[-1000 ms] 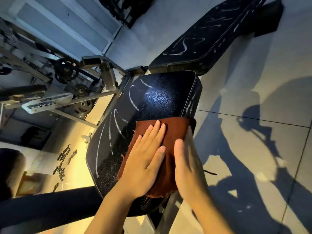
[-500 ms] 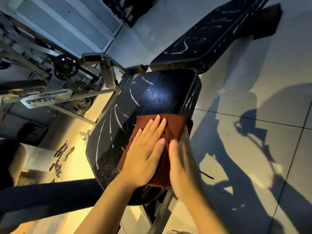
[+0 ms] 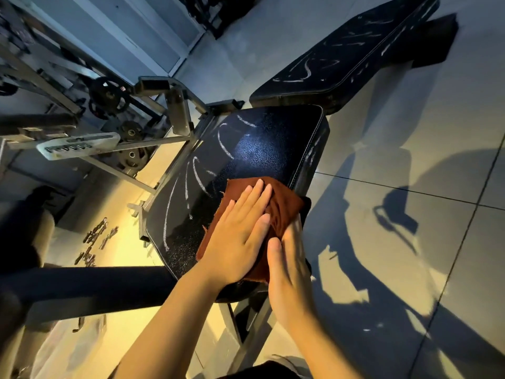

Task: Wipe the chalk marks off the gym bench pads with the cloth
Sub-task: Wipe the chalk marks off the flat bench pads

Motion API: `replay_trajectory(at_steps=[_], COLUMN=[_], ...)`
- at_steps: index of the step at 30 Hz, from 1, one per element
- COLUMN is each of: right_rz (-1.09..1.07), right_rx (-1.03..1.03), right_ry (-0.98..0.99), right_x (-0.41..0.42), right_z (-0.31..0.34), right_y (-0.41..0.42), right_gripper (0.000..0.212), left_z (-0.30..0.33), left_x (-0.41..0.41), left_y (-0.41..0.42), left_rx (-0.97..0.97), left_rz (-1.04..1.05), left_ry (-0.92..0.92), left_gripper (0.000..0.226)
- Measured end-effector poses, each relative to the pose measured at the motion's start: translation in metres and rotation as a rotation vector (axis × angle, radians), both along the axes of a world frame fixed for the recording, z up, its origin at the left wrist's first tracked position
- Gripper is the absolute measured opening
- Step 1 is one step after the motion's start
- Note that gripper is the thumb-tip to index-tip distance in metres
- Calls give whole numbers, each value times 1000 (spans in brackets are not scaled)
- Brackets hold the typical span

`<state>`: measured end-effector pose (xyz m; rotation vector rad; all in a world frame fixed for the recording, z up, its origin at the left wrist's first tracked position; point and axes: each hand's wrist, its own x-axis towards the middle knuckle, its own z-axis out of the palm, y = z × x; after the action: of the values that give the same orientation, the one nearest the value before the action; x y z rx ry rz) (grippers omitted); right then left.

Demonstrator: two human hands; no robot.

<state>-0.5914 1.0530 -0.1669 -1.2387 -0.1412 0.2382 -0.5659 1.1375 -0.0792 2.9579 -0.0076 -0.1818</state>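
A rust-brown cloth (image 3: 276,212) is spread on the near right part of the black seat pad (image 3: 259,149), its edge draped over the pad's right side. It is pressed down by the left hand (image 3: 240,236), laid flat with fingers straight. The right hand (image 3: 289,266) is set edge-on against the cloth at the pad's side, fingers extended. White chalk marks (image 3: 191,176) are seen left of the cloth, and more on the back pad (image 3: 349,53) beyond

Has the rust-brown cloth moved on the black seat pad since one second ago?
Yes. The rust-brown cloth slid up the black seat pad, closer to the curved chalk marks.
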Motion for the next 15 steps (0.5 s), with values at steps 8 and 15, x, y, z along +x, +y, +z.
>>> replay_trajectory(at_steps=[8,15], right_rz=[-237,-55], right_rx=[-218,-83], right_ry=[-392,-210], right_x=[-90,-56], right_z=[0,8], right_y=[20,7], right_gripper=[55,55], left_z=[-2,-2], left_x=[-102,-107], left_y=[45,51], left_rx=[105,144], left_rz=[-104,-91], left_ry=[-184,-164], left_gripper=[50,49])
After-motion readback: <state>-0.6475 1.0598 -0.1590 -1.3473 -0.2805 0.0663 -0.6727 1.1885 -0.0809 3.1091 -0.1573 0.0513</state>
